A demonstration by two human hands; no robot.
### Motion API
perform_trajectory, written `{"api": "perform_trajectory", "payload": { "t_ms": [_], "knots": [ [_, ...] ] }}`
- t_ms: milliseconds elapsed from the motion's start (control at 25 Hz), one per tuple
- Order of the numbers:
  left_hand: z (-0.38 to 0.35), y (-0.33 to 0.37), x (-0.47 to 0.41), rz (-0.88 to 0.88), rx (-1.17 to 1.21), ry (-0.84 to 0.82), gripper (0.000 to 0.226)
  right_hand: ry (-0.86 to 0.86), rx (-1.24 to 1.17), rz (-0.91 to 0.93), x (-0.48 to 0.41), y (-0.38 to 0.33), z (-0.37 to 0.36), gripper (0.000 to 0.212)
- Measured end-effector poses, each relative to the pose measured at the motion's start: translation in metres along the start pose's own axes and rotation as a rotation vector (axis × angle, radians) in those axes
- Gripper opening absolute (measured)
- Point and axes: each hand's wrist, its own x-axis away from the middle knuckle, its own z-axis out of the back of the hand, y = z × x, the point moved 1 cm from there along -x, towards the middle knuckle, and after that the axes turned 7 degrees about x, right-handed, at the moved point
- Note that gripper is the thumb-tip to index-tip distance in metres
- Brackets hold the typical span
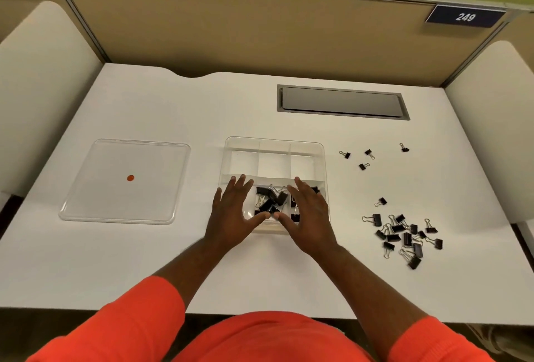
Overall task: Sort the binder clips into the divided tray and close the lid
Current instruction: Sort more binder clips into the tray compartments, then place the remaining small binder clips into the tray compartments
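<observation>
A clear divided tray [274, 148] sits at the middle of the white desk. Several black binder clips [270, 201] lie in its near middle compartment, and a few more show in the near right compartment. My left hand [232, 208] is spread flat over the tray's near left part, fingers apart, holding nothing. My right hand [307, 211] is spread over the near right part, also empty. The thumbs nearly meet above the tray's front edge. The clear lid [98, 188] with a red knob [130, 178] lies flat to the left.
A pile of several black binder clips [404, 236] lies right of the tray, with a single clip [382, 202] just above it and small clips [365, 159] scattered farther back. A grey cable hatch [342, 102] is set into the desk behind. Partition walls enclose the desk.
</observation>
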Motion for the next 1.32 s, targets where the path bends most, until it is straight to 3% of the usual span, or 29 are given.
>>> {"api": "perform_trajectory", "payload": {
  "t_ms": [200,520,720,960,1320],
  "knots": [
    [-0.005,0.006,-0.005,-0.06,-0.029,-0.049,0.095,-0.082,0.062,-0.028,0.013,0.01,0.007,0.082],
    [-0.034,0.046,-0.019,-0.151,0.034,-0.099,0.088,-0.025,0.091,-0.115,0.043,0.051,0.036,0.073],
    [-0.069,0.096,-0.029,-0.254,0.075,-0.154,0.08,0.057,0.075,-0.209,0.071,0.093,0.057,0.063],
    [-0.13,0.165,-0.029,-0.288,0.151,-0.203,0.069,0.025,0.079,-0.297,0.111,0.165,0.086,0.058],
    [-0.206,0.206,-0.024,-0.118,0.115,-0.325,0.056,0.004,0.034,-0.369,0.144,0.258,0.114,0.048]
  ]
}}
